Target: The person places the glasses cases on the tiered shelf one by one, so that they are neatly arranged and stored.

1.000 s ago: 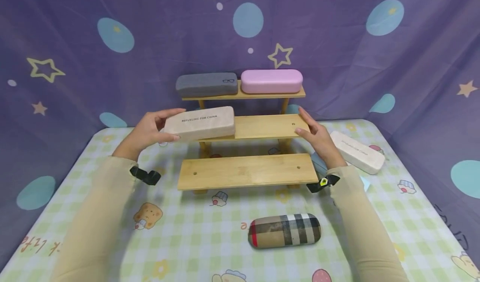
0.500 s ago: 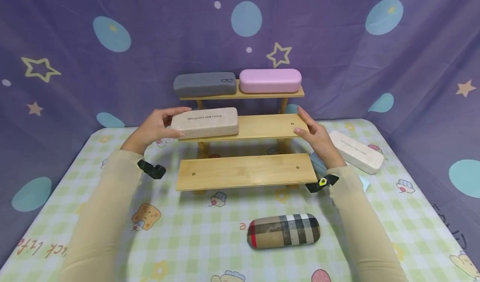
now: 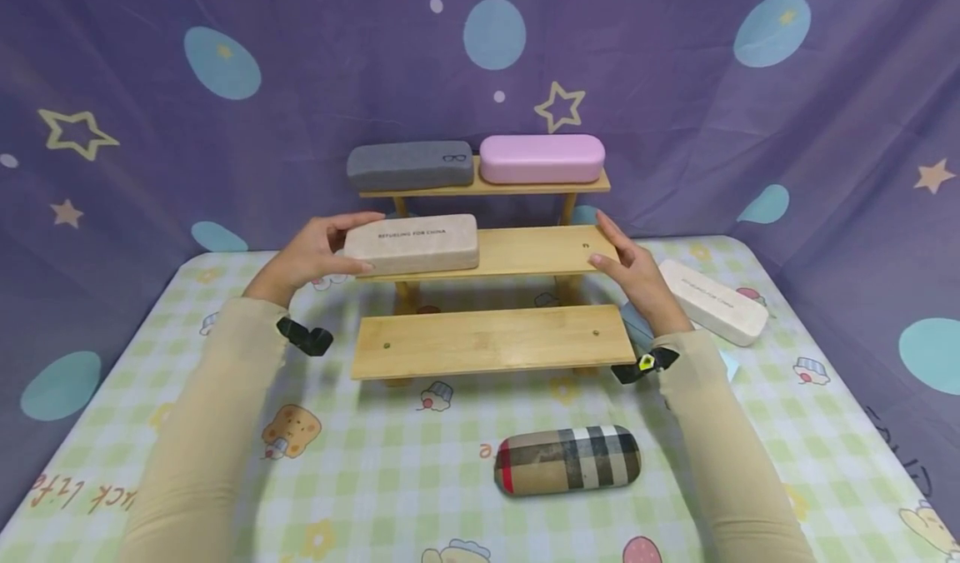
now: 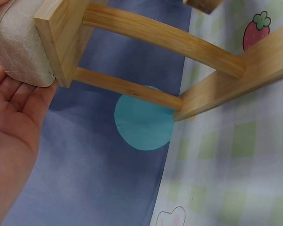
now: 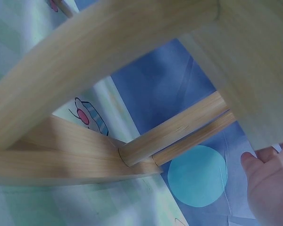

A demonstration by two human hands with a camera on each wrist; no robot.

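A beige glasses case (image 3: 412, 245) lettered "REFUELING FOR CHINA" lies on the left part of the middle board (image 3: 536, 251) of a three-step wooden display rack. My left hand (image 3: 309, 255) grips its left end, thumb in front and fingers behind. In the left wrist view the case (image 4: 23, 47) sits against the board's edge, with the fingers along its side. My right hand (image 3: 636, 278) holds the right end of the middle board, thumb on top near the screw. The right wrist view catches only part of that hand (image 5: 273, 181) at the board's edge.
On the top board stand a grey glasses case (image 3: 411, 166) and a pink one (image 3: 542, 160). The lower board (image 3: 491, 343) juts forward. A plaid case (image 3: 567, 460) lies in front; another beige case (image 3: 714, 302) lies right, beside a partly hidden blue item (image 3: 636, 326).
My left hand has moved the beige case to the right and set it down further onto the middle board. The right hand has stayed at the board's end.
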